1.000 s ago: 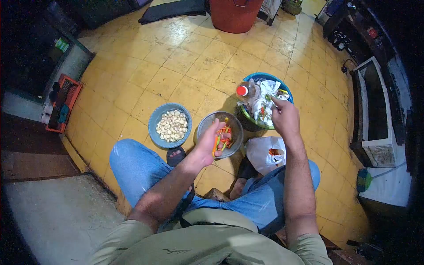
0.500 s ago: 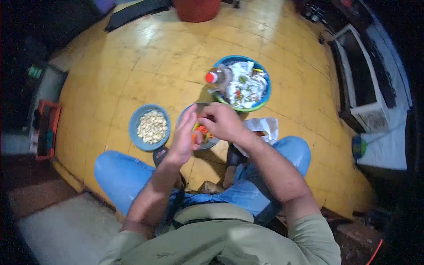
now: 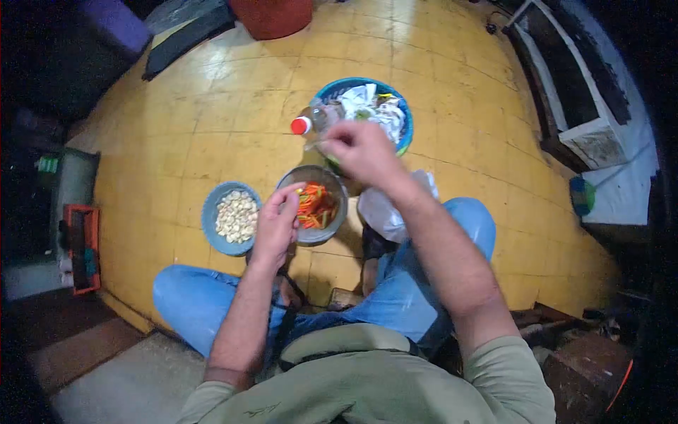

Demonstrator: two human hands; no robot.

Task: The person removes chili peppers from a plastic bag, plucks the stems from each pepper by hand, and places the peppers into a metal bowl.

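Note:
My left hand (image 3: 274, 225) is at the left rim of a grey bowl (image 3: 342, 218), thumb and forefinger drawn together. A tiny yellowish bit shows at its fingertips, too small to name. Inside that bowl lie orange and green chillies (image 3: 318, 206). My right hand (image 3: 361, 150) is closed above the near edge of a blue basin (image 3: 407, 116), beside a red-capped bottle (image 3: 302, 126). What its fingers pinch, if anything, I cannot make out. White, clove-like pieces (image 3: 237, 216) fill a blue bowl (image 3: 210, 230) to the left.
White plastic and scraps (image 3: 360, 99) lie in the basin. A white plastic bag (image 3: 385, 212) rests by my right knee. Farther off are a red tub (image 3: 272, 15), an orange crate (image 3: 83, 247) and a white-framed cabinet (image 3: 590, 138). Yellow tiles (image 3: 226, 106) cover the floor.
My hands, together over the grey bowl before, have separated. The right moved up toward the basin; the left drew back to the bowl's left side and its fingers curled. The camera view shifted too.

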